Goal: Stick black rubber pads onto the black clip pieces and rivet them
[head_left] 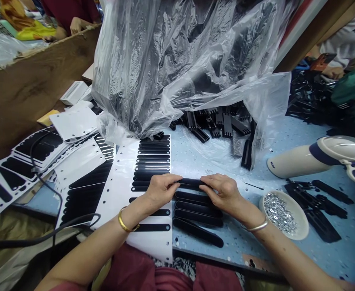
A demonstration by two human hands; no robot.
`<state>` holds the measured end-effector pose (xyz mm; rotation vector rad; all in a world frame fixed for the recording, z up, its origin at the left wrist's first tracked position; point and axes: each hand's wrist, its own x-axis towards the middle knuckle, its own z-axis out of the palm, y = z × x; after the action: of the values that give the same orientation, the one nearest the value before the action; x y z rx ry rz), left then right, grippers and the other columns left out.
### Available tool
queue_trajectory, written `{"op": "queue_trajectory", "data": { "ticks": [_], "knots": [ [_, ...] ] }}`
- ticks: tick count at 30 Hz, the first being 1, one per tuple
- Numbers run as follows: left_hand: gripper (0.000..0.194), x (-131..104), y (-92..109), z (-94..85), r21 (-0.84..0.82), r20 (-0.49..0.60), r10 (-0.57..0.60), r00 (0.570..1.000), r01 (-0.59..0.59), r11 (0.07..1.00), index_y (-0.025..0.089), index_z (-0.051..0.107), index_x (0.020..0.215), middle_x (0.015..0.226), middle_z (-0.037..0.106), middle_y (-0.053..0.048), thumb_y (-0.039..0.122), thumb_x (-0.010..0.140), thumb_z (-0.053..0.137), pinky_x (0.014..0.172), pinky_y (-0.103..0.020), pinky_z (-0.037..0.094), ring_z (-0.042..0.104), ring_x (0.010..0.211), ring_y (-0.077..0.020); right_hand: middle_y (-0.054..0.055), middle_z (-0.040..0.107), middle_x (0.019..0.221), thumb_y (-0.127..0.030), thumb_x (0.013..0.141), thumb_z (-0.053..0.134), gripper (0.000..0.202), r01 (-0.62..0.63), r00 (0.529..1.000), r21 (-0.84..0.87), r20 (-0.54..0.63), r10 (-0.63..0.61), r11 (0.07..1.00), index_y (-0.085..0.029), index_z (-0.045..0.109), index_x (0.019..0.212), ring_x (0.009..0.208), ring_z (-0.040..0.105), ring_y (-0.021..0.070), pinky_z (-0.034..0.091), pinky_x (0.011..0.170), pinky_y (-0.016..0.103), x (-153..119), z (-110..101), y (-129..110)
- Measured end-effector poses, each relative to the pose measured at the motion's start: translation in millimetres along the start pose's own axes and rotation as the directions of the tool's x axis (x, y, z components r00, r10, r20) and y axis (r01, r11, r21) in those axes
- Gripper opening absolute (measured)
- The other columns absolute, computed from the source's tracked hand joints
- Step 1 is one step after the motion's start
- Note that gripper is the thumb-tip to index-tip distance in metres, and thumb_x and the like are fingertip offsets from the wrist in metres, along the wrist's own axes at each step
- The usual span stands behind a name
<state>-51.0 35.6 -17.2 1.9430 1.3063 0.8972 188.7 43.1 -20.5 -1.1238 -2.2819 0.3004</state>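
A long black strip-shaped part (191, 184) is held level between both hands over the blue table. My left hand (162, 189) pinches its left end, thumb and fingers closed on it. At the other end, my right hand (221, 189) grips the same part with its fingertips. Several similar black parts (198, 214) lie in a row just below the hands, the lowest one slanted. Under my left forearm spreads a white backing sheet (116, 194) with rows of black adhesive strips (152, 161), rounded at the ends with small holes.
A clear plastic bag (177, 60) of black parts (216, 123) stands behind. At right are a white bottle (304, 159), a bowl (303, 226) of metal washers and black pieces (322, 214). Sticker sheets (34, 149) and a cable (59, 232) lie left. Other people sit beyond.
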Motion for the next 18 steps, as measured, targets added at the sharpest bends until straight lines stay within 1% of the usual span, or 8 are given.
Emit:
{"op": "queue_trajectory", "data": {
  "ticks": [2,4,7,10,13,18],
  "knots": [
    [0.021,0.3,-0.4,-0.3,0.007,0.007,0.091,0.996,-0.091,0.996,0.017,0.073,0.094,0.090,0.075,-0.006,0.010,0.082,0.057,0.073,-0.025,0.056,0.071,0.079,-0.0170,0.009,0.075,0.086,-0.026,0.090,0.058,0.018,-0.004,1.000,0.022,0.005,0.004,1.000,-0.017,0.073,0.094,0.074,0.070,0.0208,0.055,0.067,0.035,0.6,-0.6,-0.3],
    [0.021,0.7,-0.9,0.0,0.027,0.005,0.164,0.986,-0.164,0.986,0.016,0.073,0.093,0.091,0.075,-0.007,0.010,0.085,0.055,0.077,-0.025,0.056,0.071,0.083,-0.0173,0.009,0.075,0.086,-0.024,0.090,0.058,0.018,-0.013,1.000,0.054,0.019,0.012,0.998,-0.017,0.073,0.095,0.074,0.069,0.0201,0.056,0.068,0.034,1.2,-1.5,-0.1],
    [0.020,1.3,-2.7,1.5,0.062,-0.020,0.254,0.967,-0.252,0.966,0.016,0.072,0.092,0.090,0.075,-0.006,0.011,0.087,0.053,0.076,-0.024,0.058,0.072,0.082,-0.0166,0.008,0.075,0.087,-0.025,0.090,0.059,0.017,-0.040,0.998,0.099,0.044,0.035,0.994,-0.018,0.073,0.097,0.076,0.069,0.0200,0.056,0.070,0.034,1.3,-2.2,1.8],
    [0.019,1.7,-5.4,3.3,0.083,-0.060,0.342,0.938,-0.337,0.938,0.016,0.071,0.092,0.086,0.075,-0.005,0.011,0.088,0.053,0.073,-0.024,0.059,0.072,0.077,-0.0157,0.008,0.075,0.089,-0.027,0.088,0.062,0.017,-0.104,0.993,0.152,0.066,0.095,0.983,-0.019,0.073,0.098,0.079,0.069,0.0200,0.055,0.073,0.034,0.9,-2.0,4.5],
    [0.019,1.7,-7.1,4.1,0.112,-0.064,0.382,0.922,-0.374,0.921,0.016,0.070,0.092,0.084,0.074,-0.005,0.011,0.089,0.052,0.072,-0.024,0.059,0.071,0.075,-0.0153,0.007,0.075,0.087,-0.028,0.087,0.064,0.016,-0.154,0.987,0.199,0.067,0.144,0.968,-0.020,0.074,0.096,0.078,0.068,0.0195,0.055,0.072,0.033,0.2,-1.2,4.8],
    [0.017,1.4,-8.7,4.8,0.125,-0.068,0.393,0.917,-0.383,0.915,0.017,0.070,0.093,0.084,0.074,-0.004,0.012,0.089,0.053,0.072,-0.024,0.060,0.072,0.077,-0.0151,0.009,0.074,0.086,-0.026,0.088,0.061,0.018,-0.134,0.991,0.200,0.029,0.131,0.971,-0.017,0.074,0.098,0.077,0.067,0.0197,0.054,0.072,0.035,-1.6,0.6,0.7]
  ]
}}
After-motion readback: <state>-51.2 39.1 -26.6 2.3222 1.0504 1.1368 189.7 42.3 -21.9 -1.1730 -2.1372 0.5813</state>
